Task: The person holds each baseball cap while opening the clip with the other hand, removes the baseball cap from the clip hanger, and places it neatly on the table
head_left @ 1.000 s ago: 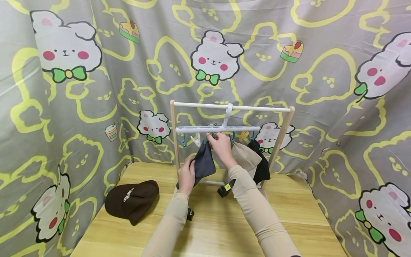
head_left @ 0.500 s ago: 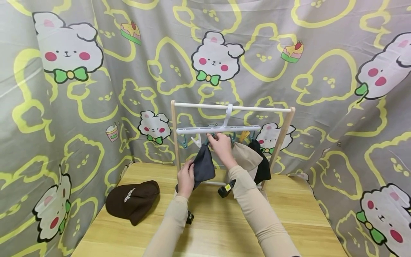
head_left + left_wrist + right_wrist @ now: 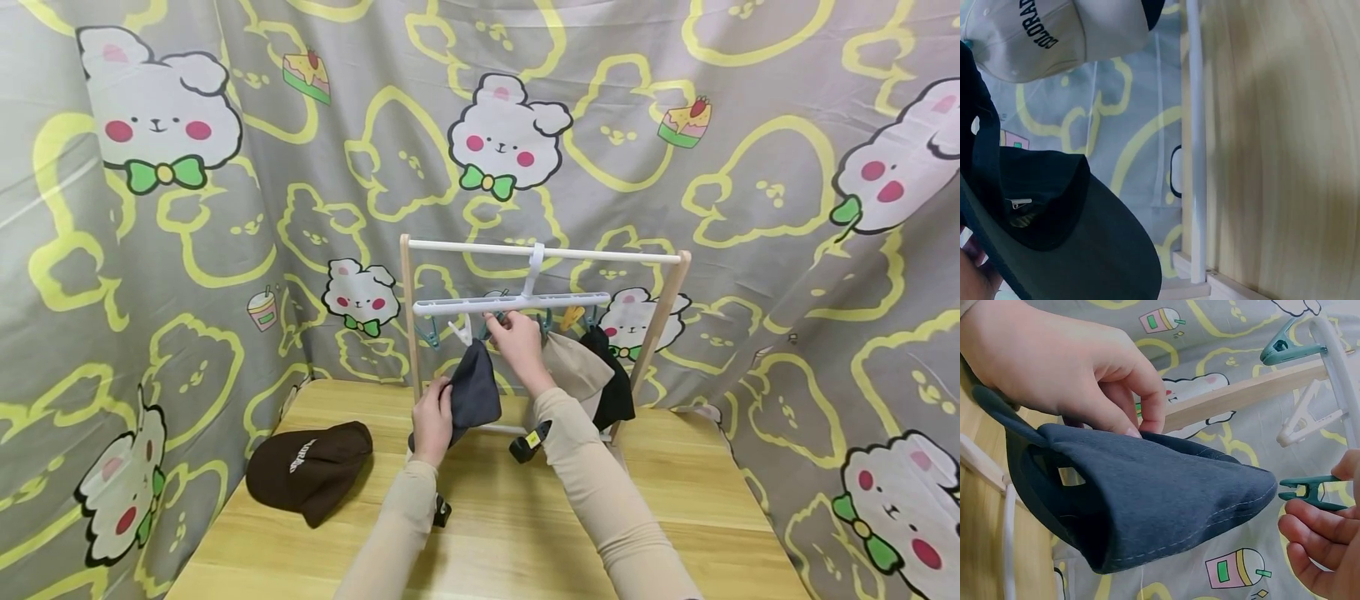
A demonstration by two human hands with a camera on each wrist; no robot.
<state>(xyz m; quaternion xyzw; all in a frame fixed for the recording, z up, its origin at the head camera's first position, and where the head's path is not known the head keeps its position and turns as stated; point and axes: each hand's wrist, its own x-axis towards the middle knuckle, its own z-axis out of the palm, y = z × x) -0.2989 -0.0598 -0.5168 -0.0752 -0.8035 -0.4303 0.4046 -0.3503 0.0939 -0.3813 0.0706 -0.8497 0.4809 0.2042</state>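
My left hand grips a dark blue-grey baseball cap by its side, the cap tilted below the hanger. In the right wrist view the left hand lies along the cap's upper edge, and the cap's opening faces left. My right hand pinches a teal clothespin under the white hanger bar. The clothespin's jaws are spread, with the cap's pointed end just beside their tips. In the left wrist view the cap's brim hides most of the left hand.
The hanger hangs from a wood-framed rack. A beige cap and a black cap hang at its right. A white clothespin and another teal clothespin dangle at left. A brown cap lies on the wooden table.
The dark blue-grey cap has dropped slightly with my left hand, its upper end moving down from the clothespin. My right hand stays almost still at the clothespin.
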